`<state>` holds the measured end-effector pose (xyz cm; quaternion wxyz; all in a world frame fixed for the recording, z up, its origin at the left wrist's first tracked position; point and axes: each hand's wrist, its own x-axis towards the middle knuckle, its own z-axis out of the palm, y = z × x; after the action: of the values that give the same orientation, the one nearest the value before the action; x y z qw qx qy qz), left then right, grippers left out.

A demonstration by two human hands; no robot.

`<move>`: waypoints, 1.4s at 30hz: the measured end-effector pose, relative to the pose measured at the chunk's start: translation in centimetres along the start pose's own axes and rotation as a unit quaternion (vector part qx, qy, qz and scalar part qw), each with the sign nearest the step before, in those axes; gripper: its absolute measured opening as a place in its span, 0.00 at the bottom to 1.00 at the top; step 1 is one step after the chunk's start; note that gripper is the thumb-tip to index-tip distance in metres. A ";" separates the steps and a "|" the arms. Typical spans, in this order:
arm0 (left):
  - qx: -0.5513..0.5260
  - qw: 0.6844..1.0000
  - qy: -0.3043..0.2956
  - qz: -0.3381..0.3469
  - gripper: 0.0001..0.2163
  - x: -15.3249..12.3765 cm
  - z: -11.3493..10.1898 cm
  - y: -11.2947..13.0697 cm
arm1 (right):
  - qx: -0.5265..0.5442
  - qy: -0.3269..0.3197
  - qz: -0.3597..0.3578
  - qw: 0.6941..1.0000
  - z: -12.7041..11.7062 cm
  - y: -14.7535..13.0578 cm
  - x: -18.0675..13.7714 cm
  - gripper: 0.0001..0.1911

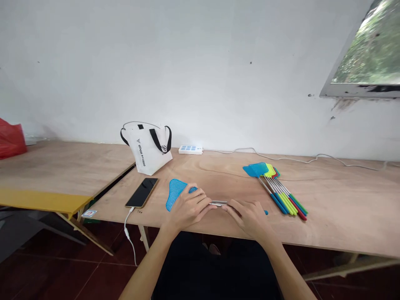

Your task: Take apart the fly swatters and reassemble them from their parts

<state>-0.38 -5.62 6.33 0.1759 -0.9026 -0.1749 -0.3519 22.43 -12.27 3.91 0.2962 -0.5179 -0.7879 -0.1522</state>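
A blue fly swatter (175,192) lies across the near edge of the plywood table (337,208), its mesh head to the left and its metal rod running right. My left hand (189,207) is closed around the rod just behind the head. My right hand (248,216) grips the rod farther right, covering the handle; only the blue handle tip shows beyond it. The short bare stretch of silver rod is visible between the two hands.
A bundle of several fly swatters (275,187) with blue, green, yellow and red handles lies to the right. A phone (142,192) on a white cable rests at left, behind it a white tote bag (149,146) and a power strip (190,149). A second table (46,175) stands left.
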 end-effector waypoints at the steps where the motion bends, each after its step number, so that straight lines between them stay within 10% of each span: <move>1: 0.003 1.000 0.006 0.003 0.11 0.0 -0.3 0.1 | -0.006 0.011 -0.003 1.000 -0.2 -0.1 0.0 0.25; 17: 0.054 0.998 0.025 0.015 0.14 0.4 0.3 0.8 | 0.016 0.020 -0.082 0.996 0.4 4.4 -0.8 0.22; 31: 0.064 0.997 0.015 -0.049 0.09 -2.5 -6.9 -4.0 | -0.004 0.201 0.164 0.966 -0.6 18.8 -7.2 0.19; 42: 0.059 0.993 0.031 -0.093 0.11 -2.4 -7.5 -4.5 | 0.017 0.164 0.181 0.969 -2.7 18.2 -6.9 0.17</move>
<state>-8.34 -5.48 10.71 0.2008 -0.8589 -0.2735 -0.3836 41.76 -11.15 0.44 0.4530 -0.6150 -0.6238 -0.1656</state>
